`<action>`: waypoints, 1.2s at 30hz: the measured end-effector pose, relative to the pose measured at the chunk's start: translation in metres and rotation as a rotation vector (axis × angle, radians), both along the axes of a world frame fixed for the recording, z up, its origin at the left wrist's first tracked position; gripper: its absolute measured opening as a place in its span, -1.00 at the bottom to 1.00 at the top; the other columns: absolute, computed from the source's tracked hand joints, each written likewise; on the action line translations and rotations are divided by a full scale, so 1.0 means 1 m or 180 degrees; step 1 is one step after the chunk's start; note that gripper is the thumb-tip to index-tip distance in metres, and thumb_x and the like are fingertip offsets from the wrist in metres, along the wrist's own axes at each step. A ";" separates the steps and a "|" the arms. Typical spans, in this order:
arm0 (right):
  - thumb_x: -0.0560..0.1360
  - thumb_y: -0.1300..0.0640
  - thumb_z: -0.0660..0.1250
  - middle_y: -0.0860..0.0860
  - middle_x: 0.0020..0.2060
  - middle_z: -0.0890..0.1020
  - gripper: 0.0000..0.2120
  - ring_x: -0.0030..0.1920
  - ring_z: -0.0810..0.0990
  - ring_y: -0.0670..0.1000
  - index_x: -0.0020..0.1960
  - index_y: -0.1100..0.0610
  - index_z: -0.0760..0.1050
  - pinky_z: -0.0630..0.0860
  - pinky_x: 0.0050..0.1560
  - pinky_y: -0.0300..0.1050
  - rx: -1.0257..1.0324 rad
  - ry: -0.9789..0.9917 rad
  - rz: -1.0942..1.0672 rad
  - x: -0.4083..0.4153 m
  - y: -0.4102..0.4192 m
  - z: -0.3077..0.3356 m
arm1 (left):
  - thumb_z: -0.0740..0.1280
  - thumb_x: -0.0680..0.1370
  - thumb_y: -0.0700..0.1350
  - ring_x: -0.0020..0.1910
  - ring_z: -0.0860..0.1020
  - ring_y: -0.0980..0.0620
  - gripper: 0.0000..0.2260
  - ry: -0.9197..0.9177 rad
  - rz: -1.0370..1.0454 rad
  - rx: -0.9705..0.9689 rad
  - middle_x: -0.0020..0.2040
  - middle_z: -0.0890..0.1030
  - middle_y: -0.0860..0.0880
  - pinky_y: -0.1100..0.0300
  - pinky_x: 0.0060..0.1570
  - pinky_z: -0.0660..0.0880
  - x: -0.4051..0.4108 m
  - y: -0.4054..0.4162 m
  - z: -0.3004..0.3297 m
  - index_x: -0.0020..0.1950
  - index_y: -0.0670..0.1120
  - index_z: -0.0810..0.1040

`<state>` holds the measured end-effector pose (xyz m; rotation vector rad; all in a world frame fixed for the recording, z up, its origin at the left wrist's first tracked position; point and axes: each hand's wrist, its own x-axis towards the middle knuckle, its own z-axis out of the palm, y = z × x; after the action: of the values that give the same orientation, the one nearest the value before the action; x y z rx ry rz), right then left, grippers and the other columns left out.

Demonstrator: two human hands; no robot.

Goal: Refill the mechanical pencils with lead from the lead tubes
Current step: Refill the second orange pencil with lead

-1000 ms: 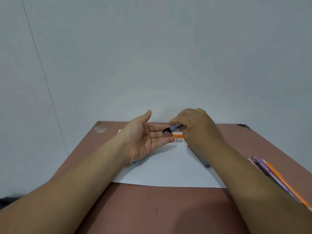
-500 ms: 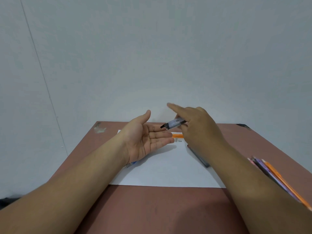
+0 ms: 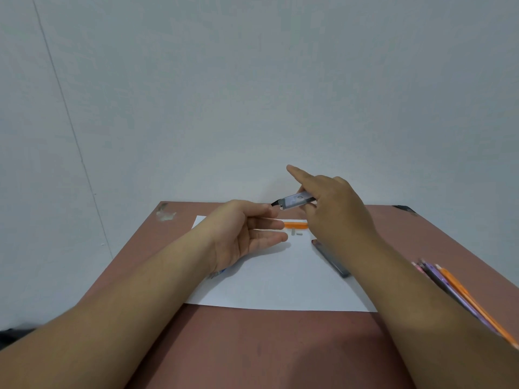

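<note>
My right hand [image 3: 334, 209] grips a clear grey lead tube [image 3: 296, 200] above the far part of the white paper [image 3: 280, 287], index finger stretched up and away. The tube's black tip points left. My left hand [image 3: 244, 231] is held on edge with fingers nearly straight, and its upper fingertips meet that black tip. No lead is visible there. On the paper lie an orange mechanical pencil [image 3: 296, 225], partly hidden by both hands, two small grey pieces [image 3: 296, 233], and a dark pencil [image 3: 331, 259] running under my right forearm.
A bundle of purple, pink and orange pencils [image 3: 452, 290] lies on the brown table [image 3: 252, 346] at the right edge. A blue item [image 3: 217, 274] peeks out under my left wrist. A white wall rises just behind the table's far edge.
My left hand has turned from palm-up to on edge and its fingertips rose to the tube's tip. My right index finger lifted off the tube and stays raised.
</note>
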<state>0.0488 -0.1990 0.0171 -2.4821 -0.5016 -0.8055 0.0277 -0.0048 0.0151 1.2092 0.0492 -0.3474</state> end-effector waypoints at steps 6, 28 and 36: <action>0.54 0.35 0.23 -0.15 -0.03 0.60 -0.30 0.01 0.40 0.00 0.52 -0.25 0.32 0.55 -0.06 0.06 -0.0021 0.0014 0.0010 -0.001 0.002 0.000 | 0.38 0.58 -0.26 0.00 0.69 -0.25 -0.86 -0.0134 0.0080 0.0000 0.01 0.65 -0.28 0.06 0.02 0.67 0.001 -0.002 -0.002 0.09 -0.31 0.62; 0.50 0.31 0.32 -0.19 -0.04 0.61 -0.58 0.16 0.53 0.09 0.15 -0.14 0.67 0.52 -0.20 -0.16 0.0611 0.0116 -0.0007 0.011 -0.010 -0.007 | 0.35 0.61 -0.26 -0.07 0.72 -0.17 -0.84 -0.0466 0.0560 0.0651 0.04 0.69 -0.31 0.16 -0.12 0.68 0.008 0.015 0.004 0.11 -0.35 0.60; 0.48 0.15 0.49 -0.09 -0.02 0.63 -0.77 -0.06 0.63 -0.06 -0.06 -0.21 0.62 0.66 -0.35 -0.13 0.1779 0.0809 0.0169 0.000 -0.004 0.002 | 0.39 0.59 -0.22 -0.17 0.69 -0.08 -0.86 -0.0715 0.0853 0.0880 -0.03 0.71 -0.26 0.20 -0.18 0.65 0.015 0.029 0.000 0.06 -0.30 0.63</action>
<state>0.0489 -0.2026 0.0189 -2.0002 -0.2105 -0.5086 0.0423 0.0245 0.0153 1.4887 0.0655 0.0331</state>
